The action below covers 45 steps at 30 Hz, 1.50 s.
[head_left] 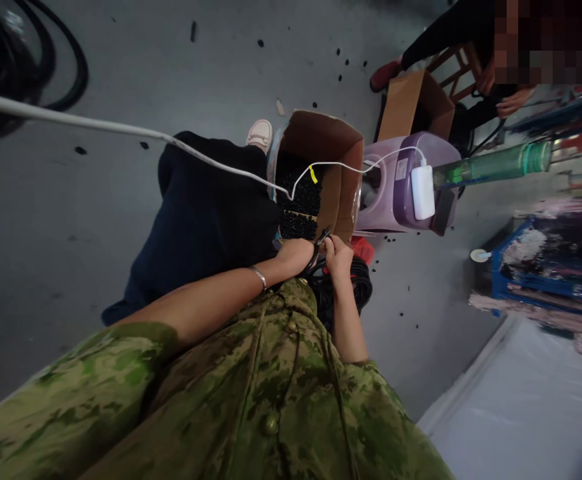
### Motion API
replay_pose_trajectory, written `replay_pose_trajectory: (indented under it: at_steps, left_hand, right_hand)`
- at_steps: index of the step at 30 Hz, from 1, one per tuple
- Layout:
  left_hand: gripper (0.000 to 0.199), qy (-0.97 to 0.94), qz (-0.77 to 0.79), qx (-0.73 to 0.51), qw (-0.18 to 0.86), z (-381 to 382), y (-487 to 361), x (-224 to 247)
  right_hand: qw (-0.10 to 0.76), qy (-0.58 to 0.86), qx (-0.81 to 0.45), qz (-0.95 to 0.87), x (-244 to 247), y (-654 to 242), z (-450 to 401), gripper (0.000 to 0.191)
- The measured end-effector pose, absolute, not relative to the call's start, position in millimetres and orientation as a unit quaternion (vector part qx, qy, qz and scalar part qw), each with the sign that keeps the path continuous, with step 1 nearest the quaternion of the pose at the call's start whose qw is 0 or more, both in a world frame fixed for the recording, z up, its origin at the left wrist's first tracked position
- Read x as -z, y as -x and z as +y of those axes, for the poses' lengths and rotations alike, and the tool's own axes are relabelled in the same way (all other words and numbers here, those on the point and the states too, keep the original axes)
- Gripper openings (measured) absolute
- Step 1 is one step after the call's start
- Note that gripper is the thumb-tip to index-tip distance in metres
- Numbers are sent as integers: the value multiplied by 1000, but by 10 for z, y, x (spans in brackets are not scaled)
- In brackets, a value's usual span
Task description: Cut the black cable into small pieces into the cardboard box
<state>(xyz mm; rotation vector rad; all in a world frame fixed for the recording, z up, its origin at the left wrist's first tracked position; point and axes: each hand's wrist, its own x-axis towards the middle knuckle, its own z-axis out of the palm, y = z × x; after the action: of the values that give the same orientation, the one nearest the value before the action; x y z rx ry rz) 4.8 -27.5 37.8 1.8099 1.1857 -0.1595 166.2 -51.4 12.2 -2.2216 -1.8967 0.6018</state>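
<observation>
My left hand (297,257), with a silver bracelet at its wrist, is closed on a dark-handled tool (323,237) with a metal tip, which looks like small scissors or snips. Close beside it, my right hand (339,257) is pinched near the tool's tip; what its fingers hold is too small to make out. Both hands are at the near edge of an open cardboard box (343,197). Many small black pieces (303,193) lie inside the box. Coiled black cord or tubing (361,283) lies under my right hand, next to something red (363,249).
A white cable (211,160) crosses above the box to a white power bank (423,192) on a purple plastic stool (401,143). A co-worker's hands (513,100) are at the upper right, near another cardboard box (403,100). Blue racks (535,267) stand right; black bits dot the floor.
</observation>
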Motion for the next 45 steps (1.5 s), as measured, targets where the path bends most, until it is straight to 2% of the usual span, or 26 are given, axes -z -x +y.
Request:
replay_pose_trajectory:
  at_steps: [3,6,19,28,32,39,43,45]
  left_hand:
    - [36,-722,486,62,489,-275,-44,-388]
    - [39,-717,484,58,499,-276,-51,-361]
    - [37,-757,451,34,471,-301,-56,-321]
    - [33,-754,472,56,453,-278,-60,-367]
    - [36,-748,478,59,456,-265,-52,-391]
    - [51,-727,502,35,468,-268,-50,-381]
    - [42,-712,492,34,500,-258,-50,-353]
    - [37,-714,480,25,509,-257,-53,-332]
  right_hand:
    - [148,722,-245,-629,-175,-1674,-527,36]
    - [162,681,-303,-646,-249,-1793,-500,35]
    - [53,631,-273,-724,-402,-2003,-371,25]
    - [59,707,-210,-673,-272,-1716,-467,28]
    - [89,767,-192,-605,-159,-1528,-555,35]
    - [225,775,-271,-525,-58,-1449,-645,40]
    - [213,723,-331,-568,-243,-1647,-543,38]
    - [193,699,-318,-610,-373,-1775,-478,35]
